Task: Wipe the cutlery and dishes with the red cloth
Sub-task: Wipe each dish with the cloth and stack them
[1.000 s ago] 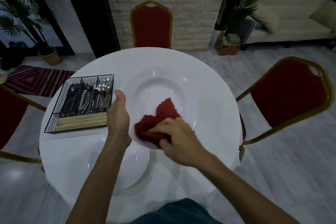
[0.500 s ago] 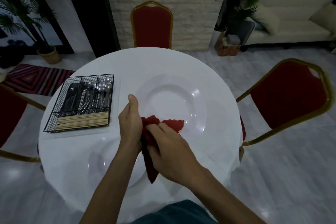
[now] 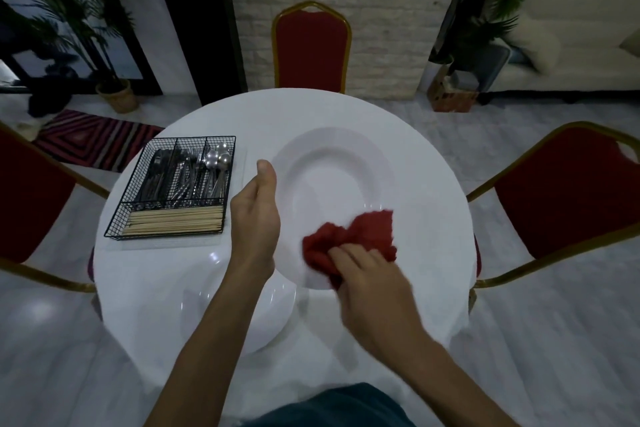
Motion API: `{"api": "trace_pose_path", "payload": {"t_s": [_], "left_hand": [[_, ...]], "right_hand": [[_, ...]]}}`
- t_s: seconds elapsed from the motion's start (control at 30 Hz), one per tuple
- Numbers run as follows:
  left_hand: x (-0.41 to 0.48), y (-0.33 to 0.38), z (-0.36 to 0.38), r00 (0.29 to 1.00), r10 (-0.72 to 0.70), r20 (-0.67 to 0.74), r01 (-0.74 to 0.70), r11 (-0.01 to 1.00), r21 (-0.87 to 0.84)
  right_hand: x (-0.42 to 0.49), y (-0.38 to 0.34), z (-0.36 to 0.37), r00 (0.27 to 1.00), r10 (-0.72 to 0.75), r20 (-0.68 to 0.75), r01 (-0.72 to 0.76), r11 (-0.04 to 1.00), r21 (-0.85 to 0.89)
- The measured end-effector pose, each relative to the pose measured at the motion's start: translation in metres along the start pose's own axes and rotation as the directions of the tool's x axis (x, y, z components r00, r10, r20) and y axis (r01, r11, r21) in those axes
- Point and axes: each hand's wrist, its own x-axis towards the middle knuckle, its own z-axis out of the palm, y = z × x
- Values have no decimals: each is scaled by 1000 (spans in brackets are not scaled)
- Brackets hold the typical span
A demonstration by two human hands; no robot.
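Red cloth (image 3: 349, 239) lies bunched against the near right part of a wide-rimmed white plate (image 3: 332, 177), partly in the well and partly on the rim. The right hand (image 3: 367, 274) holds it there, fingers curled over the crumpled fabric and pressing it onto the plate; a fold of cloth hangs past the plate's near edge under the hand. The left hand (image 3: 256, 218) grips the plate by its left rim, thumb lying along the upper face and pointing away from the person, the other fingers hidden behind the rim. The plate is lifted and tilted toward the camera above a round white table (image 3: 346, 111). Under it, near the person, another white plate (image 3: 273, 315) lies flat on the table.

To the left stands a black wire basket (image 3: 221, 184) with compartments: dark-handled cutlery and metal spoons (image 3: 218, 159) in the far sections, pale chopsticks (image 3: 173, 220) lying crosswise in the near one. Red chairs with gold frames stand around the table: one at the far side (image 3: 311, 45), one at the right (image 3: 571, 191), one at the left (image 3: 27, 191). A striped rug (image 3: 93, 139) and a potted plant (image 3: 117, 94) lie beyond the basket.
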Motion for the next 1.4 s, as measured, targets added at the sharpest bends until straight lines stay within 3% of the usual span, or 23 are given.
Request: {"api": "trace_pose_path", "payload": {"t_s": [0.1,0.17,0.27,0.4,0.53,0.7,0.8,0.93,1.07,1.2,1.3,1.4], "left_hand": [[-2,-4,4,1000,-7,-27,7,1000,19],[-4,-6,5,1000,-5,-18,6,999,51],[-10,-9,2,1000,-22,17,21,997,70],[-14,-3,-5,997,-73,0,73,995,61],[-5,-1,-8,997,-70,-45,72,997,36],[-6,-7,-1,998,-29,-50,33,996,79],[-7,-11,4,997,-64,-36,65,998,23],[-14,-8,15,999,-51,-7,52,997,62],[-19,-6,10,993,-113,17,111,990,82],[-15,-1,-7,974,-226,-9,226,974,16],[-7,-6,-16,965,-261,-36,261,965,-7],[-10,-10,-7,953,-302,14,302,953,1]], "right_hand": [[-7,-26,2,999,-35,0,35,980,195],[-7,-29,-2,999,-29,16,24,971,236],[-8,-10,-10,993,-81,83,72,991,114],[5,44,-17,996,36,83,-19,980,-199],[11,48,-4,1000,4,15,-1,977,-213],[1,-22,4,983,-41,181,13,988,153],[26,-36,-9,991,-76,107,20,895,445],[72,-16,-14,986,164,21,-141,769,623],[88,16,-10,937,304,-170,-179,839,514],[65,32,-11,935,343,-95,-317,924,213],[31,11,-6,975,219,32,-221,971,86],[19,-26,-4,996,29,86,-49,970,237]]}}
